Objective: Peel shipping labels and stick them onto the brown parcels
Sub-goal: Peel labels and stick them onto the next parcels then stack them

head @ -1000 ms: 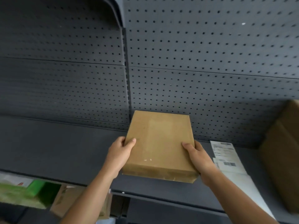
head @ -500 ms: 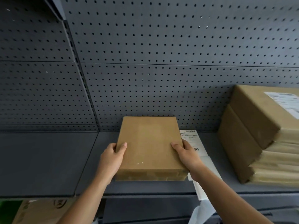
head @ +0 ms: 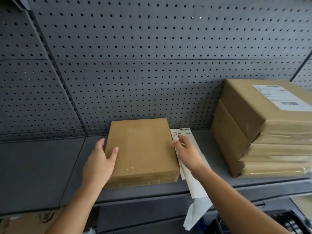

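At the bottom, white paper (head: 196, 211) hangs off the gray shelf (head: 42, 174). The left hand (head: 98, 164) rests on the brown parcel (head: 141, 149) in the middle, thumb on top, fingers straight along its side. The right hand (head: 187, 152) is loose and spread over the label sheet (head: 182, 132) just beside it. Far right sits a pile of parcels (head: 236, 132).

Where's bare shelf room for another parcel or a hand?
Widest bare patch: the shelf left of the brown parcel, from the left hand out to the frame edge. A narrow strip lies between the label sheets and the parcel stack. Crowded: the parcel's right side, where the right hand is over the sheets.
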{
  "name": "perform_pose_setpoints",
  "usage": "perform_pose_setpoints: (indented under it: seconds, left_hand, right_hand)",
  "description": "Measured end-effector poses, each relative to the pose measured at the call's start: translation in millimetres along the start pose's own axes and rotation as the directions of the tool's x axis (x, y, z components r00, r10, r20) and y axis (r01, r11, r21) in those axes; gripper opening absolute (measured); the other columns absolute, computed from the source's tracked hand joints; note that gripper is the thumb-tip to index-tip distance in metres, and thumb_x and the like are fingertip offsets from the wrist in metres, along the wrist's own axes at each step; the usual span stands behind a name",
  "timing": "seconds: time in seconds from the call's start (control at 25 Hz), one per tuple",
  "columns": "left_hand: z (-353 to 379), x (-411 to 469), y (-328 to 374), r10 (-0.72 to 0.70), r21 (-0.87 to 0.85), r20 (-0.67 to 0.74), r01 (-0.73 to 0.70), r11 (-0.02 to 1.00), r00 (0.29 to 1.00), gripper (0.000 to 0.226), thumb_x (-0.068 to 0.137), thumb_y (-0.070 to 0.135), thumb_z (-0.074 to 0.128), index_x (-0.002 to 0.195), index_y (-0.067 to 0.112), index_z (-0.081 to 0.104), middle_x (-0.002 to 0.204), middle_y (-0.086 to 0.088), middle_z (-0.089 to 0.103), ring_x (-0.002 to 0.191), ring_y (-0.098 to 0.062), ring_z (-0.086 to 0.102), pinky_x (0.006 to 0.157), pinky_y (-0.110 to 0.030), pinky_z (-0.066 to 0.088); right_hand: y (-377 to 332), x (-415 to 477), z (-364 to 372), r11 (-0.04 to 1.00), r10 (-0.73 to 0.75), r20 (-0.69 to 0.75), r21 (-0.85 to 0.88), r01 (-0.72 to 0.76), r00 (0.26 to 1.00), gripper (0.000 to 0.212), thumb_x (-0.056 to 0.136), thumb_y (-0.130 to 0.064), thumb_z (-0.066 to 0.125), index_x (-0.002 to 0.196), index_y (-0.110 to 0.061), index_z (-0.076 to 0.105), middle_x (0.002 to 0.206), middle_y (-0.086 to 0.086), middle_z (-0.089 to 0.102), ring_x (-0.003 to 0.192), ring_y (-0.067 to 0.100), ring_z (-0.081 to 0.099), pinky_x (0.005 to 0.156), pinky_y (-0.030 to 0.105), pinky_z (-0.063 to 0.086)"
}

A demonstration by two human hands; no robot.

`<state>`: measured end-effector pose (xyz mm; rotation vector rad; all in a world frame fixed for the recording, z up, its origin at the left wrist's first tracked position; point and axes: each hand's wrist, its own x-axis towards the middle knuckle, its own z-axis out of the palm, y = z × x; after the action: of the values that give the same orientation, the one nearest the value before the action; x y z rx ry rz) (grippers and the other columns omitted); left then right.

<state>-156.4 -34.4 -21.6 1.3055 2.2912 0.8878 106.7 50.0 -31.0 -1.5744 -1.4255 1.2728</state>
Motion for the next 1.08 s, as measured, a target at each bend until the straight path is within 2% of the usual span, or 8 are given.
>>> perform_pose_setpoints:
  seconds: [0.12,0.24,0.36,0.48,0.72,0.88,0.96,1.08]
  left_hand:
    - [1.3,-5.2,31.2,0.180,0.033,-0.023,-0.179,0.983,0.983,0.058,0.100,0.048,0.052,0.151,0.027,0.037,0.152,-0.001,0.051,0.127,-0.030,0.059,0.100,-0.051,0.051]
    - [19.0,-8.7,64.8,0.300,-0.054,0.074,-0.296,0.954,0.951,0.052,0.101,0.043,0.053,0.150,0.030,0.041,0.142,-0.004,0.060,0.126,-0.030,0.060,0.103,-0.049,0.050]
    - [46.6,-11.9,94.4,0.448,-0.196,0.158,-0.417,0.887,0.880,0.045,0.101,0.035,0.056,0.146,0.027,0.049,0.146,0.011,0.055,0.134,-0.009,0.051,0.115,-0.038,0.041]
    - [76.1,-14.7,116.1,0.518,-0.276,0.235,-0.454,0.847,0.823,0.036,0.102,0.029,0.056,0.137,0.025,0.056,0.136,0.012,0.062,0.124,-0.004,0.057,0.112,-0.031,0.044]
    - [111.5,-22.5,135.3,0.538,-0.410,0.310,-0.400,0.819,0.784,0.023,0.102,0.021,0.057,0.123,0.024,0.065,0.116,0.018,0.068,0.108,0.004,0.062,0.098,-0.020,0.051]
    - [118.0,-18.8,132.3,0.498,-0.476,0.272,-0.335,0.814,0.823,0.010,0.101,0.024,0.059,0.104,0.024,0.068,0.096,0.010,0.073,0.093,-0.012,0.069,0.085,-0.029,0.056]
    - [116.3,-19.0,135.9,0.469,-0.539,0.288,-0.263,0.800,0.835,0.015,0.102,0.024,0.057,0.095,0.017,0.068,0.082,0.001,0.074,0.079,-0.020,0.070,0.073,-0.033,0.059]
    - [109.1,-23.6,148.1,0.432,-0.572,0.318,-0.193,0.797,0.844,0.035,0.104,0.034,0.053,0.084,0.010,0.070,0.073,-0.006,0.074,0.063,-0.016,0.067,0.061,-0.028,0.057]
  right_hand:
    - [16.6,6.7,-42.5,0.957,-0.139,-0.105,-0.270,0.107,0.985,0.049,0.101,-0.032,0.053,0.149,-0.024,0.042,0.151,0.000,0.044,0.136,0.018,0.045,0.111,0.033,0.037]
    - [44.8,11.5,-76.1,0.844,-0.105,0.021,-0.527,0.100,0.994,0.055,0.099,-0.031,0.057,0.151,-0.025,0.039,0.154,0.002,0.041,0.138,0.021,0.044,0.112,0.034,0.038]
    - [69.3,10.9,-86.5,0.741,-0.005,0.163,-0.662,0.113,0.987,0.065,0.097,-0.040,0.059,0.155,-0.030,0.031,0.163,-0.002,0.027,0.147,0.021,0.030,0.120,0.036,0.027]
    - [81.3,10.7,-85.0,0.687,-0.035,0.170,-0.712,0.148,0.985,0.066,0.096,-0.042,0.060,0.155,-0.031,0.033,0.164,-0.002,0.025,0.149,0.021,0.024,0.121,0.037,0.026]
    - [76.6,14.0,-81.7,0.645,-0.241,0.016,-0.745,0.172,0.971,0.038,0.094,-0.037,0.063,0.132,-0.031,0.059,0.131,-0.003,0.053,0.122,0.022,0.049,0.097,0.036,0.048]
    - [48.9,11.2,-87.3,0.734,-0.361,-0.124,-0.650,0.199,0.924,0.030,0.094,-0.035,0.062,0.122,-0.028,0.060,0.125,-0.004,0.053,0.110,0.022,0.055,0.081,0.037,0.051]
    - [25.5,8.8,-90.3,0.764,-0.429,-0.209,-0.604,0.229,0.879,0.028,0.095,-0.033,0.061,0.122,-0.027,0.058,0.124,-0.006,0.051,0.104,0.021,0.056,0.073,0.037,0.051]
    - [-9.2,4.3,-92.9,0.734,-0.548,-0.284,-0.614,0.290,0.787,0.028,0.095,-0.028,0.062,0.122,-0.024,0.056,0.124,-0.005,0.050,0.098,0.020,0.056,0.061,0.030,0.043]
